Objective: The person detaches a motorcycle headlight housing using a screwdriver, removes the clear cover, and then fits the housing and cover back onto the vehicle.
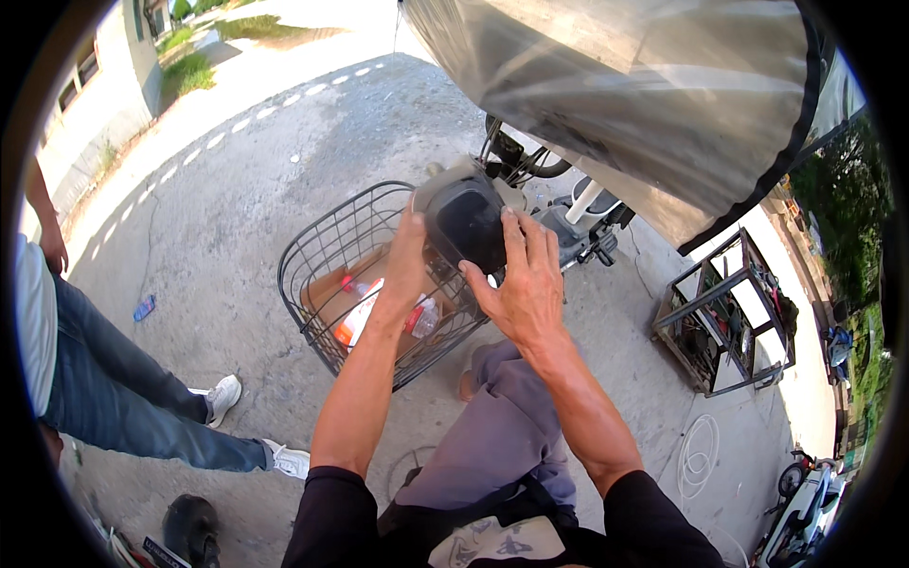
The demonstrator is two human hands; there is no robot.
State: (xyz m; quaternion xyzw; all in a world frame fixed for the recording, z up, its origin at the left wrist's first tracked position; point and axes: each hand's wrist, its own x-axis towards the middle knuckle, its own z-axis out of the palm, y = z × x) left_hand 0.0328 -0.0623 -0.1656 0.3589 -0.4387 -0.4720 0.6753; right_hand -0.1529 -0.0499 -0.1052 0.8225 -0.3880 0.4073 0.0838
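Note:
My left hand [408,248] presses against the left side of a dark, rounded instrument housing [464,223] with a glossy black face and grey edges. Its fingertips are partly out of sight. On the right, my right hand [524,275] grips the same housing, fingers along its right edge and thumb at the lower edge. Just below the housing is a black wire basket [322,248]. Inside it, a cardboard box [327,289] holds clear plastic bottles [422,317] and an orange-and-white package [355,317]. Behind the housing are cables and parts of an electric scooter [578,227].
A grey canopy [653,85] hangs over the upper right. At right stands a metal frame rack [724,312] with tools, near a coiled white hose [699,456]. A person in jeans [114,398] stands at left. A blue wrapper [144,308] lies on the concrete.

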